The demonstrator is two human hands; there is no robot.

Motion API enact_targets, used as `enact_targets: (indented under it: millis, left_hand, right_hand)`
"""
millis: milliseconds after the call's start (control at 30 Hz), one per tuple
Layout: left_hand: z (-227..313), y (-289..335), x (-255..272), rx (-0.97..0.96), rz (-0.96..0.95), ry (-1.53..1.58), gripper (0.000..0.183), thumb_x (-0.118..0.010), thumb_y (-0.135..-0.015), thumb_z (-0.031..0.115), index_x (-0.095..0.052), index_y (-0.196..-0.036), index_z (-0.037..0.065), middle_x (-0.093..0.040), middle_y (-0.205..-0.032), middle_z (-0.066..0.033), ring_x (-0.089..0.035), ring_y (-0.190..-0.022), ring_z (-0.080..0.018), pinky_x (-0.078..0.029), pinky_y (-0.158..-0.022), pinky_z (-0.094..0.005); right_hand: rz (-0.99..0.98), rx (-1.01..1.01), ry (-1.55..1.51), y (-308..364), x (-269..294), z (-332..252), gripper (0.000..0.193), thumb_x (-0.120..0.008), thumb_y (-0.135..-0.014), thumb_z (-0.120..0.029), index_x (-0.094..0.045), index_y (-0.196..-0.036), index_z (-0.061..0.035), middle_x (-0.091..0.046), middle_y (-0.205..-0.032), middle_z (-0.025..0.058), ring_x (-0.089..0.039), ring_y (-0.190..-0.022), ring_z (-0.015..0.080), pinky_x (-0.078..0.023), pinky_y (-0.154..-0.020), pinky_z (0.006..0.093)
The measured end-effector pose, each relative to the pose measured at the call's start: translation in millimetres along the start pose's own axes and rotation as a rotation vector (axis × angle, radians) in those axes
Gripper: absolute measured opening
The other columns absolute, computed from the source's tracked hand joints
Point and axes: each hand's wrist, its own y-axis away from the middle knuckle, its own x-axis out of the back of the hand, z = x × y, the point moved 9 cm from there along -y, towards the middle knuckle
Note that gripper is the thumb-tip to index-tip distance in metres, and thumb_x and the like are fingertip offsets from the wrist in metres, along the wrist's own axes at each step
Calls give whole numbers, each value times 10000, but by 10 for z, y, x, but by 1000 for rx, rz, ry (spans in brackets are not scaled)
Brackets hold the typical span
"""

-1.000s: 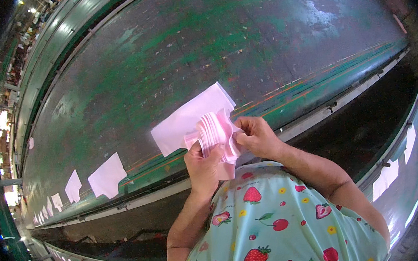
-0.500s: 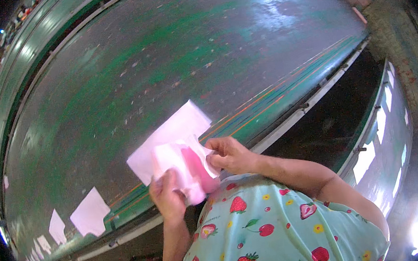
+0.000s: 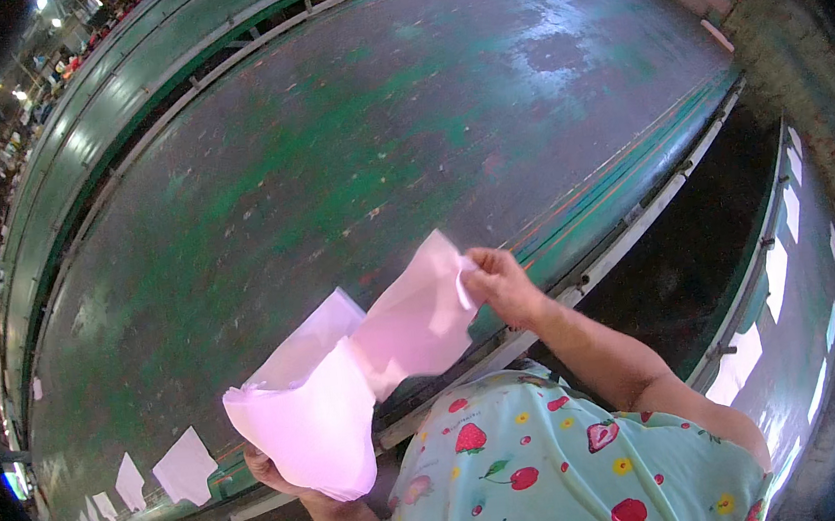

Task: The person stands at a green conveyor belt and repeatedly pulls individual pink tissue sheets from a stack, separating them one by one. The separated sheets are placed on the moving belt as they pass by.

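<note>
My left hand (image 3: 275, 473) is closed round the lower left edge of a bundle of pale pink cut fabric pieces (image 3: 307, 422), its fingers partly hidden beneath it. The bundle hangs at the near edge of the long green table. Between thumb and fingers, my right hand (image 3: 504, 287) pinches the right end of a thin pale pink fabric piece (image 3: 415, 316). That piece stretches leftward to the bundle and overlaps it. Behind the bundle another pale piece (image 3: 316, 333) shows; whether it rests on the table or belongs to the bundle I cannot tell.
The long worn green table (image 3: 328, 169) runs from lower left to upper right, with a pale rail (image 3: 626, 235) along its near side. Similar white pieces (image 3: 186, 469) lie along its left near edge. A second table (image 3: 771, 327) at right carries more pieces.
My right hand has moved up and right, drawing a piece out flat. The left hand has shifted down and left, and the bundle has spread open over it.
</note>
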Motion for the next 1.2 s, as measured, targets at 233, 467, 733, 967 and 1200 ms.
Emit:
enact_targets:
  millis: [233,467,733,967,1200]
  left_hand:
    - [-993,-32,-455,73,134,-201,597,-496,-888,333,-553,-1376,-6,-674,-1233,-182,-687,-1105,-339,-574,-953,-508]
    - [-1658,90,-585,122,366,-380,511,-498,-893,302,-614,-1250,-46,-694,-1139,-156,-693,-1076,-309,-589,-915,-438]
    - [-2663,8,-1013,378,155,-379,367,-672,-897,32,-622,-1249,-57,-704,-1181,-128,-695,-1065,-253,-549,-977,-424]
    - [-3284,-100,-939,495,36,-350,165,-688,-931,-42,-729,-1088,-13,-754,-1019,-91,-714,-893,-153,-576,-827,-301]
    - [-3451,-86,-915,508,-21,-430,159,-712,-922,-36,-724,-1080,-32,-752,-1015,-81,-705,-871,-135,-577,-787,-295]
  right_hand:
    - [250,178,143,-364,1975,-710,67,-607,-940,-75,-628,-877,-63,-559,-744,-55,-506,-657,52,-423,-586,249]
    - [568,240,481,-453,3127,-855,217,-586,-986,-120,-683,-1140,-4,-700,-1013,49,-633,-840,105,-537,-697,279]
    - [132,300,349,-193,2221,-771,187,-625,-961,-27,-702,-1129,2,-731,-1003,86,-688,-898,161,-558,-766,317]
    - [-80,523,757,543,1077,-1421,189,-761,-856,-53,-705,-1014,33,-686,-916,122,-697,-747,196,-574,-677,295]
    - [48,429,958,514,1141,-1406,137,-766,-768,-51,-707,-881,1,-676,-797,147,-692,-669,275,-563,-616,369]
